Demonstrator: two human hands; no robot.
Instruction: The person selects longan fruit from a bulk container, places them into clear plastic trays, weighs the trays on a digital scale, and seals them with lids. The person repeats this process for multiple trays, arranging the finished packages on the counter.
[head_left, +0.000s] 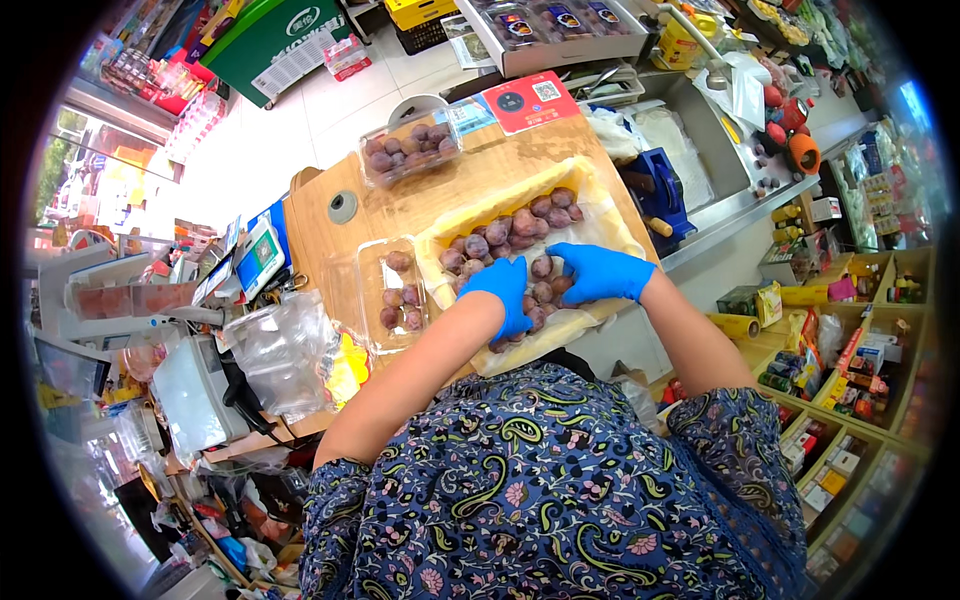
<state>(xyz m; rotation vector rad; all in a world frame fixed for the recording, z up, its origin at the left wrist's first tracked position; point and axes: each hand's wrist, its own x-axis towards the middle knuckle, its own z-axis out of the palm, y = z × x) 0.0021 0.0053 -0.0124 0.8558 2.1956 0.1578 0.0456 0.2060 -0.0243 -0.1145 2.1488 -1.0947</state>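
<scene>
Several purple-red plums (521, 223) lie in a crate (602, 196) lined with yellow and white sheeting. My left hand (501, 291), in a blue glove, reaches over the plums at the near left part of the crate; its fingertips are partly hidden. Also gloved in blue, my right hand (606, 271) is at the crate's right side. Its curved fingers are beside a single plum (541, 266) and over others, and whether it grips one is unclear. Left of the crate, an open clear plastic clamshell box (365, 319) holds several plums.
A filled clear plum box (411, 146) stands at the far side of the wooden table (315, 225). A pile of clear plastic packaging (281, 349) lies at left, near a payment-code stand (260, 255). Right are a blue tool (664, 195) and a metal sink (686, 139).
</scene>
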